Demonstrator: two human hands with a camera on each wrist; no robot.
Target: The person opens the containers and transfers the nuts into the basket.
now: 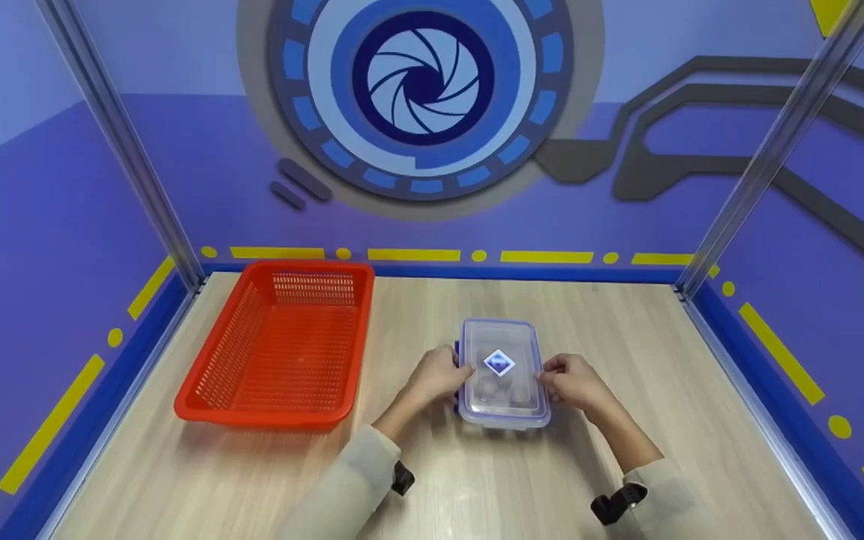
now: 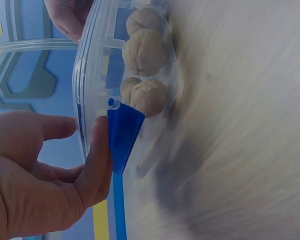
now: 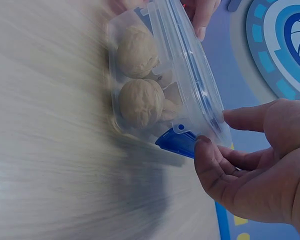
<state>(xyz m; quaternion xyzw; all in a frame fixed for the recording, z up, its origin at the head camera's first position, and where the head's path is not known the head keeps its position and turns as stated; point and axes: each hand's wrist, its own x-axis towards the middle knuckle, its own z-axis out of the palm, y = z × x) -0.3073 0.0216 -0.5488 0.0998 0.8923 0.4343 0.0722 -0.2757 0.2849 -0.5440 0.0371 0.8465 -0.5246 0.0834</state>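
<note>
The box (image 1: 505, 379) is of clear, smooth plastic, with a glossy lid (image 1: 503, 339), and its latch (image 2: 123, 137) looks also plastic. The walnuts (image 3: 141, 102) look matt and slightly wrinkled. The basket (image 1: 267, 418) is of plastic, a little shiny. The worktop (image 1: 627, 337) looks like smooth wood with soft shine. The posts (image 1: 773, 150) seem metal; the sleeves (image 1: 346, 480) are matt cloth.

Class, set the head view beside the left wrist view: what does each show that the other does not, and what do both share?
Only the head view shows the red plastic basket with slotted walls, the beige sleeves and the white-edged diamond mark.

Only the left wrist view shows the broad face of a blue plastic latch and the seams of the round brown walnuts.

Both show the translucent plastic box, left hand, right hand and pale wood tabletop.
</note>
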